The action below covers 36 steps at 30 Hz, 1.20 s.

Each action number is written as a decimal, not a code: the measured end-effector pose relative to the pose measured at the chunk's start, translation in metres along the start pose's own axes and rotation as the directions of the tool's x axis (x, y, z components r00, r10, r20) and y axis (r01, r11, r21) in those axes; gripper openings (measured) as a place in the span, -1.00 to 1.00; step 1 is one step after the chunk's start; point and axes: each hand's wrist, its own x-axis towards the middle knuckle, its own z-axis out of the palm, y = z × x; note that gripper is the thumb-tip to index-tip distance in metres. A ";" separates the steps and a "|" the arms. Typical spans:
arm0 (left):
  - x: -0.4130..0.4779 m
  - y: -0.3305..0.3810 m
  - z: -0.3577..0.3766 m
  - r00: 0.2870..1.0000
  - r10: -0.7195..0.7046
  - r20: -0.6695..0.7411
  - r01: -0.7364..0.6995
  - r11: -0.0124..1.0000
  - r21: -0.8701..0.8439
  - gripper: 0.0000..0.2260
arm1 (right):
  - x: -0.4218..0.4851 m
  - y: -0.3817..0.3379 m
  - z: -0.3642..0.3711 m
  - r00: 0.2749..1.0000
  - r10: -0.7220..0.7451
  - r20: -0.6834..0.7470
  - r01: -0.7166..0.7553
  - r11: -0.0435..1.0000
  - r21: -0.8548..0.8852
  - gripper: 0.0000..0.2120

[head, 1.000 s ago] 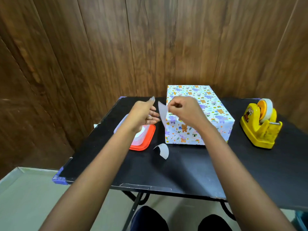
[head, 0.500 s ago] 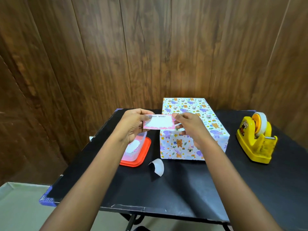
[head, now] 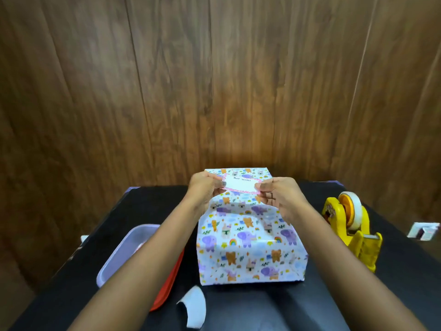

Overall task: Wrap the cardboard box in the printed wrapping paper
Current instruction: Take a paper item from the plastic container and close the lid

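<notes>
The cardboard box point(head: 248, 240) is seen fully covered in glossy printed wrapping paper point(head: 250, 263): white ground, purple elephants, orange bears, rainbows. It is set at the table's middle, long side running away from the camera. The table point(head: 310, 306) is matte black.

A small rectangular card point(head: 239, 185), white with a pink scalloped border, is held over the far part of the box top. The handwriting on it reads roughly "Best Wishes". Its left end is pinched between thumb and forefinger of the left hand point(head: 205, 189) and its right end likewise by the right hand point(head: 279, 194); the other fingers are curled.

A curled white paper strip point(head: 194, 306) is seen on the table in front of the box. Left of the box, a translucent lavender plastic tub point(head: 128, 249) is set on a red lid point(head: 171, 283). To the right is a yellow plastic tape dispenser point(head: 358, 242) with a roll. The wall point(head: 214, 80) is panelled in brown wood grain.

Half a second earlier the card was held off the box's near-left corner; it has been moved over the top.
</notes>
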 end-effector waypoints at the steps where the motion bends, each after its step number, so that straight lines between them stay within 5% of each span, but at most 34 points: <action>1: 0.014 -0.001 0.006 1.000 0.012 0.000 -0.012 0.999 0.042 -0.77 | 0.010 -0.001 0.000 1.000 0.013 -0.021 -0.013 1.000 0.000 -0.90; 10: 0.127 -0.016 0.055 0.979 0.143 0.142 -0.199 0.811 0.550 -0.77 | 0.110 -0.003 -0.004 0.977 0.061 -0.204 -0.102 0.975 -0.199 -0.71; 20: 0.169 -0.034 0.076 0.948 0.197 0.248 -0.317 0.567 0.760 -0.78 | 0.167 0.001 0.006 0.956 -0.104 -0.275 -0.087 0.793 -0.603 -0.85; 22: 0.166 -0.035 0.082 0.946 0.190 0.265 -0.323 0.446 0.835 -0.76 | 0.169 0.001 0.010 0.958 -0.144 -0.248 -0.073 0.712 -0.698 -0.92; 23: 0.162 -0.034 0.085 0.949 0.186 0.256 -0.308 0.355 0.883 -0.75 | 0.169 0.001 0.009 0.957 -0.166 -0.238 -0.074 0.652 -0.754 -0.80; 25: 0.154 -0.032 0.088 0.932 0.270 0.243 -0.272 0.075 0.959 -0.73 | 0.163 0.000 0.006 0.952 -0.212 -0.221 -0.086 0.508 -0.857 -0.69; 28: 0.154 -0.033 0.080 0.835 0.393 0.384 -0.347 -0.165 0.923 -0.71 | 0.155 0.002 -0.004 0.919 -0.381 -0.103 0.040 0.349 -0.936 -0.86; 30: 0.155 -0.034 0.073 0.821 0.246 0.515 -0.499 -0.128 0.857 -0.67 | 0.155 0.008 -0.006 0.900 -0.421 0.114 0.240 0.260 -0.935 -0.83; 32: 0.153 -0.036 0.065 0.822 -0.005 0.569 -0.569 0.018 0.822 -0.62 | 0.156 0.015 -0.002 0.909 -0.260 0.326 0.371 0.149 -0.916 -0.71; 34: 0.154 -0.039 0.057 0.808 -0.132 0.575 -0.570 0.078 0.818 -0.58 | 0.154 0.023 0.001 0.915 -0.058 0.399 0.402 0.048 -0.914 -0.58; 36: 0.156 -0.042 0.052 0.811 -0.156 0.565 -0.568 0.025 0.823 -0.57 | 0.148 0.023 0.000 0.914 0.025 0.405 0.405 -0.029 -0.914 -0.51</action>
